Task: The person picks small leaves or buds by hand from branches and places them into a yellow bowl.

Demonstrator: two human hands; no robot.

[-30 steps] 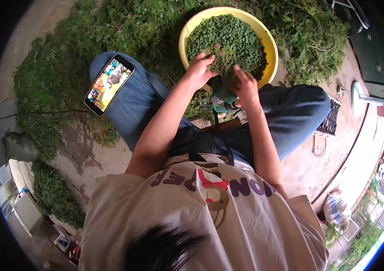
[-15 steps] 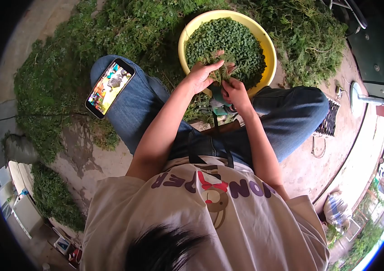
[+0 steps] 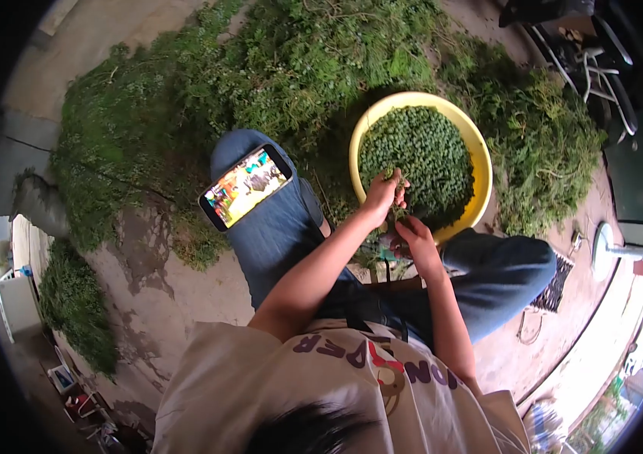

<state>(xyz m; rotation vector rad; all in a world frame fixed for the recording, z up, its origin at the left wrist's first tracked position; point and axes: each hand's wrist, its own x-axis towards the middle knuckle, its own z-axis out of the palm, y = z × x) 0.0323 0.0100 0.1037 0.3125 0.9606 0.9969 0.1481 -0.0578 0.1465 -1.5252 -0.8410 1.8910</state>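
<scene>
Yellow plastic is the bowl [image 3: 482, 168], which stands on the ground just in front of the person's knees and is nearly full of small green pieces [image 3: 421, 151]; both hands are at its near rim, probably so that anything which comes off the plant falls inside and not on the ground.

The left hand [image 3: 379, 200] is raised over the rim, and its fingers [image 3: 392, 185] are closed around a sprig [image 3: 398, 217]; the sprig hangs down from this hand to the right hand [image 3: 414, 237], which is just below it and nearer to the body. The fingers of the right hand are together and seem to pinch the lower part of the sprig (it is small in the picture, so the exact hold is not clear); the two hands almost touch, with the sprig between them.

A phone [image 3: 245, 188] lies on the left knee with the screen lit and turned up; I think it is there because the person can look at it while both hands are busy. Big heaps of the same green plant [image 3: 291, 68] lie on the concrete around the bowl, on its left, behind it and on its right [image 3: 552, 140], all near to the hands. The person sits low, in jeans [image 3: 499, 276] and a light shirt.
</scene>
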